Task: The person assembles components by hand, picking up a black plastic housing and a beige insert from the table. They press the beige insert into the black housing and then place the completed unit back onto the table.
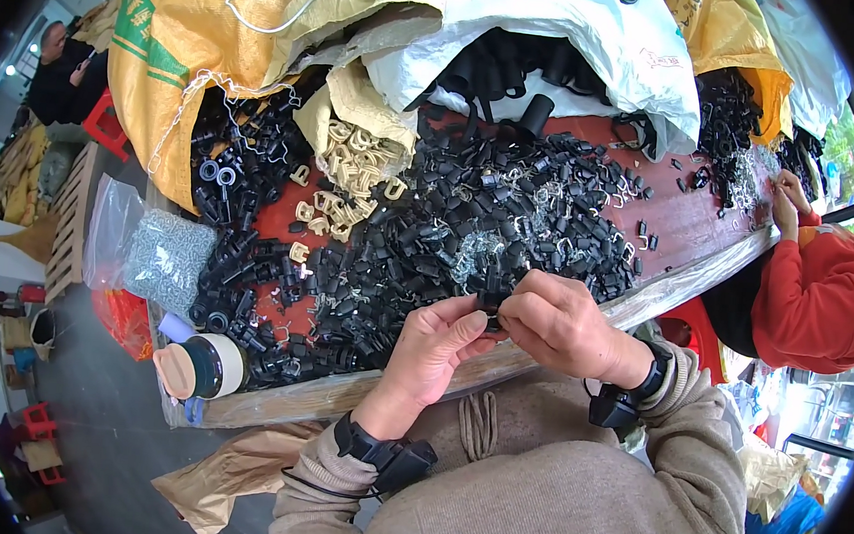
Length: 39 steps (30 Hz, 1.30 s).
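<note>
Hands met fingertip to fingertip over the near edge of a red-topped table (pixel 673 224). The left hand (pixel 430 353) pinched a small black plastic piece (pixel 492 298) between thumb and fingers, while the right hand (pixel 565 323), its fingers drawn narrow, gripped the same piece from the right; the fingers partly hid its shape. Just beyond the hands spread a loose heap of small black plastic parts (pixel 541 226), with a cluster of thin silvery metal pieces (pixel 478 254) on top. Farther off and to their left lay cream-coloured plastic clips (pixel 360 156); well to their left stood a clear plastic bag of small grey pieces (pixel 169 259). Beyond the heap, a white woven sack (pixel 576 33) gaped over black tubes (pixel 535 115). Far to their right, a red-sleeved co-worker (pixel 813 307) reached over the table.
</note>
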Tool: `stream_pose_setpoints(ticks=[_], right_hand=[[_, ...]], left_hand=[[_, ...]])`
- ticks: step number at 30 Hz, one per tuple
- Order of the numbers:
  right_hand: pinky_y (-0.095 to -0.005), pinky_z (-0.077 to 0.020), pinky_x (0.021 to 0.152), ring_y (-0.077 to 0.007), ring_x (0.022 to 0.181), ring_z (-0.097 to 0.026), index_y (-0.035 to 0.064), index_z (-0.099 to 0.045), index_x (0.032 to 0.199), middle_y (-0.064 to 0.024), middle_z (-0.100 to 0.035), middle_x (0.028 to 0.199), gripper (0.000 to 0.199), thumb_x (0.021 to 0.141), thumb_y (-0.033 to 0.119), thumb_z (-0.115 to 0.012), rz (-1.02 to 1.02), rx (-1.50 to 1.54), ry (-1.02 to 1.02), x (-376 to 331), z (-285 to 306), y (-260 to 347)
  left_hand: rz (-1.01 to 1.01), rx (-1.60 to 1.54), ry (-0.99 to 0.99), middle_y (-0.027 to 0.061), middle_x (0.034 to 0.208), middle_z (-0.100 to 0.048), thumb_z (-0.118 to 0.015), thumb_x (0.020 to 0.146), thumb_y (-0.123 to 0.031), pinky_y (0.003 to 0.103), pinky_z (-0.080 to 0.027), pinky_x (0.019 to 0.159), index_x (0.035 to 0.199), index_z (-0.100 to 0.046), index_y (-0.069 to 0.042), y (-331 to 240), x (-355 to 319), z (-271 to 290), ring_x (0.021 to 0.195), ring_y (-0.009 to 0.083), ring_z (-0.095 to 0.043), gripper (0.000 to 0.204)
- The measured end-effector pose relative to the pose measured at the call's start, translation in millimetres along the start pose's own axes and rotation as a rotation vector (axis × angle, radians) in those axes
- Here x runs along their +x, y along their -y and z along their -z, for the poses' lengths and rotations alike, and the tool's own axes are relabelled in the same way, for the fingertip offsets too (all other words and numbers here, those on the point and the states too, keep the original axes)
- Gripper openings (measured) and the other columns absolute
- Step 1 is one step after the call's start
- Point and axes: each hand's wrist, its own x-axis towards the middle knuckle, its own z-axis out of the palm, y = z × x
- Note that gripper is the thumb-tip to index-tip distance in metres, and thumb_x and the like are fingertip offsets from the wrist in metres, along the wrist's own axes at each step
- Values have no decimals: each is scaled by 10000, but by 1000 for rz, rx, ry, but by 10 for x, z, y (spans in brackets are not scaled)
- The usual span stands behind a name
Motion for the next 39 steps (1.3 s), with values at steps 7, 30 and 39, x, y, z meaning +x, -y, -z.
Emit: stream_pose_setpoints(ticks=[7,30,39], right_hand=[[-305,-392,446,-218,517,-478,22,-514,772,-70,-444,666,136,666,-2,-596,-82,-22,-42,-35,-37,44],[-273,-397,497,-173,600,-535,75,-533,801,-57,-497,680,135,694,98,-613,51,242,266,795,-95,-392],[-356,-460,554,-273,656,-558,65,-513,780,-113,-494,797,129,666,106,-558,248,-391,295,1379,-855,-778]], left_hand=[[2,20,-50,65,907,-591,-582,783,-111,252,-494,707,975,-557,-7,53,11,44,782,141,-589,220],[-300,-54,-369,151,921,-586,-535,802,-123,264,-496,696,930,-535,17,-659,-167,404,834,220,-590,191],[-318,-241,-497,135,952,-582,-506,823,-174,346,-431,838,914,-533,-16,-757,-49,504,981,243,-523,184]])
